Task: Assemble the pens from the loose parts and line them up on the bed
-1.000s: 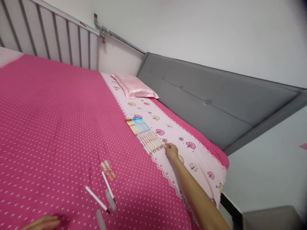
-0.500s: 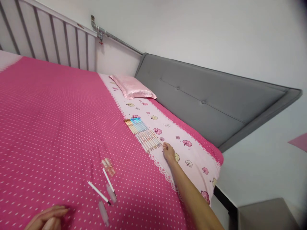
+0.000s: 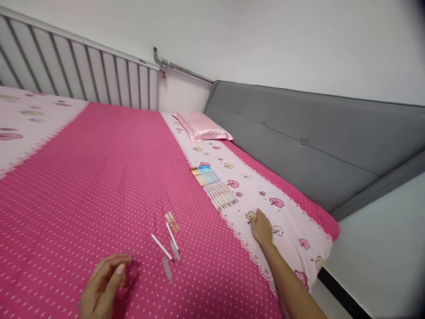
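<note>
My left hand (image 3: 105, 283) is low over the pink sheet, its fingers loosely curved and the thumb apart, with nothing seen in it. To its right lie two white pen refills (image 3: 162, 248) with dark tips, two translucent pen barrel pieces (image 3: 167, 269) and some clear, orange-patterned pen parts (image 3: 172, 221). My right hand (image 3: 261, 227) is over the white printed band, back towards me; its fingertips are hidden. Beyond it, a row of pale pens (image 3: 221, 196) lies side by side, and past that a row of orange and blue pens (image 3: 206, 176).
The bed's dotted pink sheet (image 3: 109, 190) spreads under everything. A pink pillow (image 3: 204, 127) rests against the grey headboard (image 3: 299, 126). A slatted white rail (image 3: 96, 73) and a pipe (image 3: 186, 70) run along the far side.
My right hand has drawn back from the end of the pale pen row, towards me. The left hand has come further into view. The view has turned left.
</note>
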